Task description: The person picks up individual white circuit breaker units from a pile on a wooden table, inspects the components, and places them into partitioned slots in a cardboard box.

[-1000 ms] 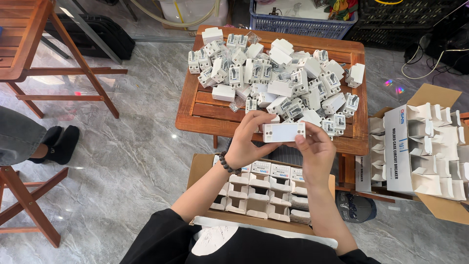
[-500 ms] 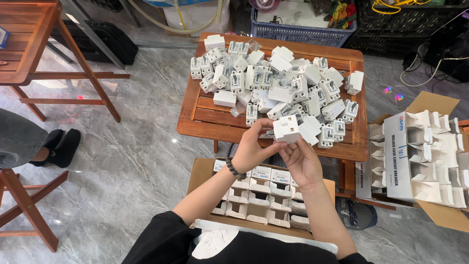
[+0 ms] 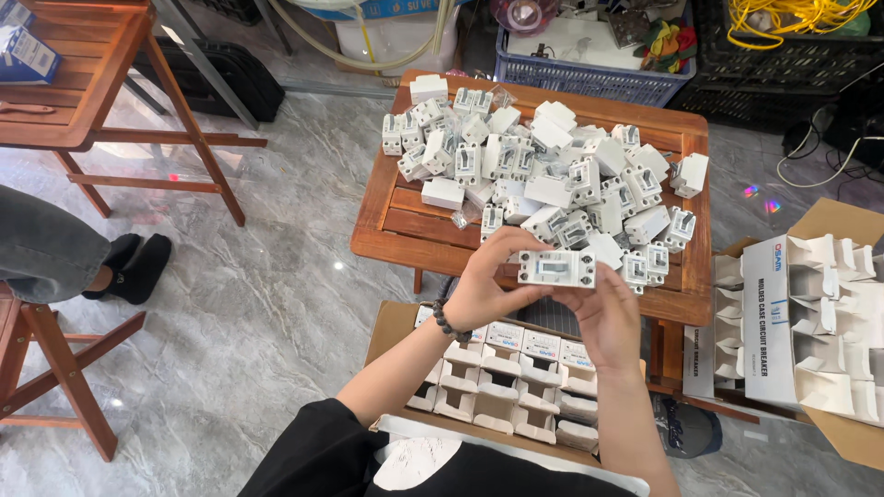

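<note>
Breaker (image 3: 556, 268) looks light, rigid, slick plastic; I've got left hand (image 3: 485, 282) and right hand (image 3: 603, 315) pinching its short ends.

This is looking like a small packing workshop set up in a storeroom: white breaker units (image 3: 543, 175) are lying heaped on a slatted wooden tabletop (image 3: 405, 230). Cartons of white boxes (image 3: 516, 387) are sitting at six and three o'clock, and crates of cables (image 3: 783, 37) are crowding the marble floor (image 3: 267, 304) at twelve.
</note>
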